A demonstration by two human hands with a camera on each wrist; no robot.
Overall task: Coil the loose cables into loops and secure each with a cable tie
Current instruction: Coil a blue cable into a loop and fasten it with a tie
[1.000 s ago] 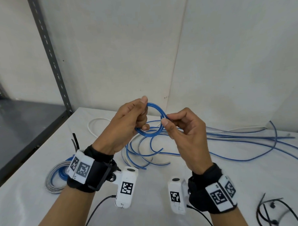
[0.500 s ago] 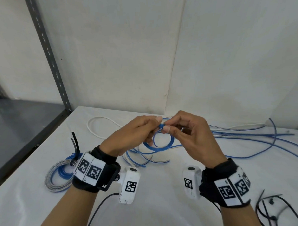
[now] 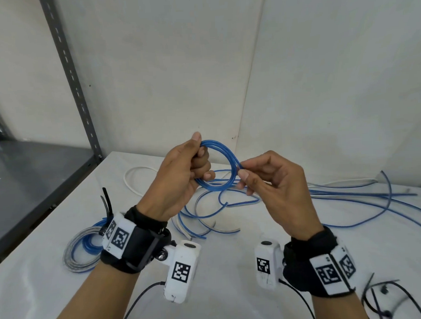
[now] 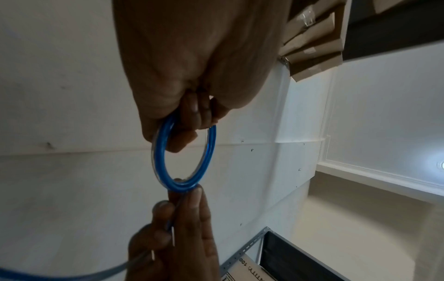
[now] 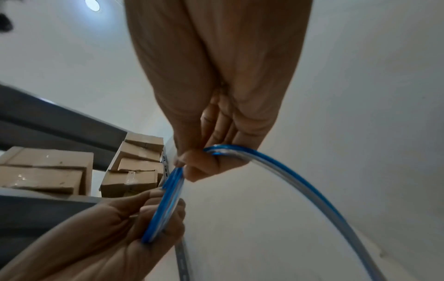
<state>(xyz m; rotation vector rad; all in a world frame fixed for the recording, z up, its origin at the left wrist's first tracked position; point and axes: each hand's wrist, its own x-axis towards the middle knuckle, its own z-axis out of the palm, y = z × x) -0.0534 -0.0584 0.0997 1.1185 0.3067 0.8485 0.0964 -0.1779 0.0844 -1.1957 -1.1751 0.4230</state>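
A small coil of blue cable (image 3: pixel 225 160) (image 4: pixel 185 182) (image 5: pixel 165 201) is held up above the white table (image 3: pixel 220 266). My left hand (image 3: pixel 193 164) (image 4: pixel 182 121) grips the coil's left side, fingers curled through the loop. My right hand (image 3: pixel 243 176) (image 5: pixel 199 163) pinches the coil's right side between thumb and forefinger. The cable's free length (image 5: pixel 300 186) trails from the right hand down toward the loose blue cables (image 3: pixel 349 202) on the table.
A finished grey and blue coil (image 3: pixel 81 249) with a black tie (image 3: pixel 107 201) lies at the left. Black cable ties (image 3: pixel 386 298) lie at the front right. A white cable (image 3: pixel 133 176) curves near the back. A dark metal shelf (image 3: pixel 33 170) stands to the left.
Both hands rose from low over the table and moved apart. The coil, bunched between close fingertips half a second ago, is spread into a round loop held higher.
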